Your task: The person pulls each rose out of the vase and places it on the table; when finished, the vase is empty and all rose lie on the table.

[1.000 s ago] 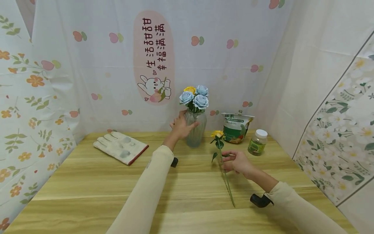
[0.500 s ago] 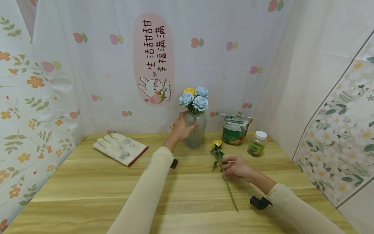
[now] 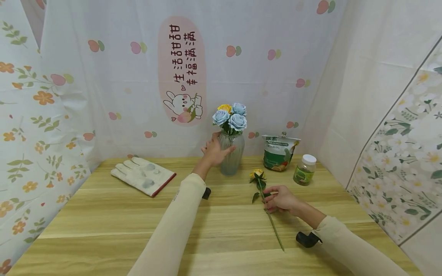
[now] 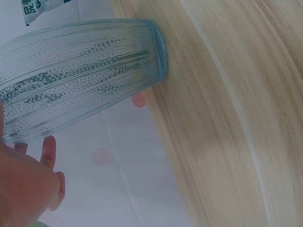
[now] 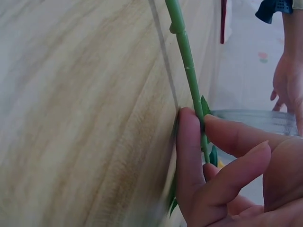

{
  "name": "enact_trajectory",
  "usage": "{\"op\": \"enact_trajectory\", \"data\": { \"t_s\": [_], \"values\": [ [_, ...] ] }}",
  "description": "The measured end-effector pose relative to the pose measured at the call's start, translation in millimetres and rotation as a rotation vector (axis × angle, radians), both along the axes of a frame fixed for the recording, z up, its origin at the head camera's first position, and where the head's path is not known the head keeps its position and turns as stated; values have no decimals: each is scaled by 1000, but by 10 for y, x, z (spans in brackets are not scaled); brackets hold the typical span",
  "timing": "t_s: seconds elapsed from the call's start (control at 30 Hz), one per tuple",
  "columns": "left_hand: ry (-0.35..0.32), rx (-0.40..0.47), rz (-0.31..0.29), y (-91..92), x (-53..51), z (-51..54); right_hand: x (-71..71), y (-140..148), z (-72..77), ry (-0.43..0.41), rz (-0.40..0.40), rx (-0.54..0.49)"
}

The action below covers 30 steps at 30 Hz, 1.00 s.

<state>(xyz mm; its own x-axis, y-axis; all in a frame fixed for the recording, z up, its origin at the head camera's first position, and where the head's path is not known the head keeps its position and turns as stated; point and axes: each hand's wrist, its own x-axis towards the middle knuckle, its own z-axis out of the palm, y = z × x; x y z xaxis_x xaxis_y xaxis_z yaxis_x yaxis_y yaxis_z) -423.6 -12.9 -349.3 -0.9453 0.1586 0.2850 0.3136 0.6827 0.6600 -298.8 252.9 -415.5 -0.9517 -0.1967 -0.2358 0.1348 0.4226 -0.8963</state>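
Observation:
In the head view a ribbed glass vase (image 3: 232, 157) stands near the back of the table, holding several light blue roses (image 3: 238, 122) and a yellow one (image 3: 225, 108). My left hand (image 3: 214, 152) grips the vase's left side, thumb across its front. The left wrist view shows the vase's base (image 4: 158, 52) on the wood. A loose yellow rose (image 3: 257, 174) is in my right hand (image 3: 284, 199). In the right wrist view, thumb and fingers pinch its green stem (image 5: 188, 64) low by the tabletop; whether the flower touches the wood I cannot tell.
A white work glove (image 3: 143, 175) with a red cuff lies at the left on the wooden table (image 3: 114, 237). Behind my right hand stand a clipped green and white bag (image 3: 279, 153) and a white-lidded jar (image 3: 304, 170). A printed curtain (image 3: 131, 84) hangs behind the table.
My right hand and the loose yellow rose have come down slightly, toward me and the tabletop. The left hand stays on the vase.

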Motion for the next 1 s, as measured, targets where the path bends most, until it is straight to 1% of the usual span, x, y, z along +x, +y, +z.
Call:
{"op": "enact_trajectory", "data": {
  "t_s": [0.17,0.27,0.4,0.43,0.57,0.63,0.8,1.0],
  "values": [
    [1,10,-10,16,3,-18,-2,4,-3,0,-13,33],
    [2,11,-11,19,7,-9,-4,3,16,-6,-2,14],
    [12,10,-7,11,10,13,-5,16,108,-19,58,13],
    [12,13,-8,6,13,19,-9,26,135,-18,70,33],
    [1,3,-10,-10,17,15,-42,68,244,18,104,126],
    [-5,6,-9,-19,17,15,-77,77,287,46,97,157],
    [-7,20,-12,-26,-8,2,-145,43,406,97,90,193],
    [-11,33,-22,-16,-21,-10,-223,-52,495,148,83,209]
  ]
}}
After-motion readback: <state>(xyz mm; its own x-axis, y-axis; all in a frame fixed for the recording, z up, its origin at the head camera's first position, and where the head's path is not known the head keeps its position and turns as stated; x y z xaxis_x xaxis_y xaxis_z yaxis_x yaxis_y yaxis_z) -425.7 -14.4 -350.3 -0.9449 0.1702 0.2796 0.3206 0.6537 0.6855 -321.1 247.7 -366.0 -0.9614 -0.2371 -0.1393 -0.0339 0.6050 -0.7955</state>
